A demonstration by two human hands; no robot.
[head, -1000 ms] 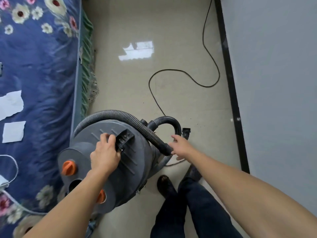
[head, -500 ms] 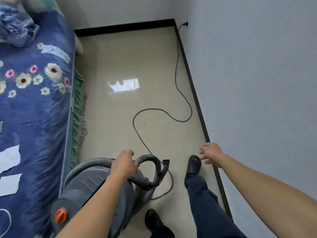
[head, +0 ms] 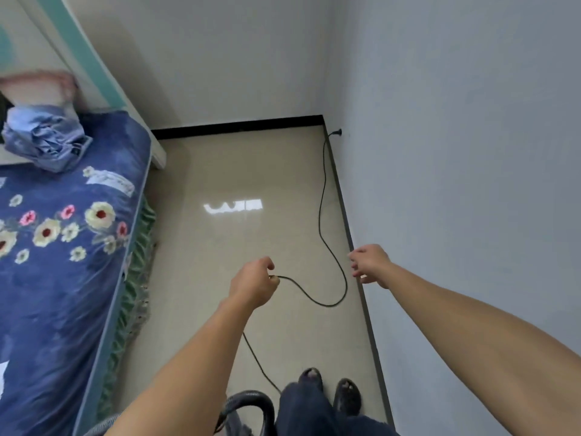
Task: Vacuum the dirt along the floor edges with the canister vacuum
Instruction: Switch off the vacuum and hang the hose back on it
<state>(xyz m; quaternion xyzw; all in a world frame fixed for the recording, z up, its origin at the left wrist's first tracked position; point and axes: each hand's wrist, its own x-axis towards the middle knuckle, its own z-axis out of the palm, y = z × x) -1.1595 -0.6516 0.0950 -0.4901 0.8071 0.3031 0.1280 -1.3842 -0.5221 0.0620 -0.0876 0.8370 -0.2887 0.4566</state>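
Note:
Only the black hose loop (head: 251, 401) and a bit of grey ribbed hose (head: 100, 427) of the canister vacuum show, at the bottom edge beside my feet. Its black power cord (head: 327, 302) snakes over the beige floor to a plug (head: 336, 132) in the right wall. My left hand (head: 254, 286) hangs over the floor with curled fingers. It covers part of the cord, which lies flat on the floor behind it. My right hand (head: 369, 262) is raised near the black baseboard (head: 361, 297) with its fingers spread and holds nothing.
A bed with a blue flowered cover (head: 63, 262) fills the left side, with crumpled cloth (head: 47, 140) on it. A grey wall (head: 456, 184) bounds the right. The floor strip between them ends at a far baseboard (head: 239, 125).
My left hand let go of the hose and lifted forward. My right hand rose too. The view tilted up, so the canister dropped out of sight.

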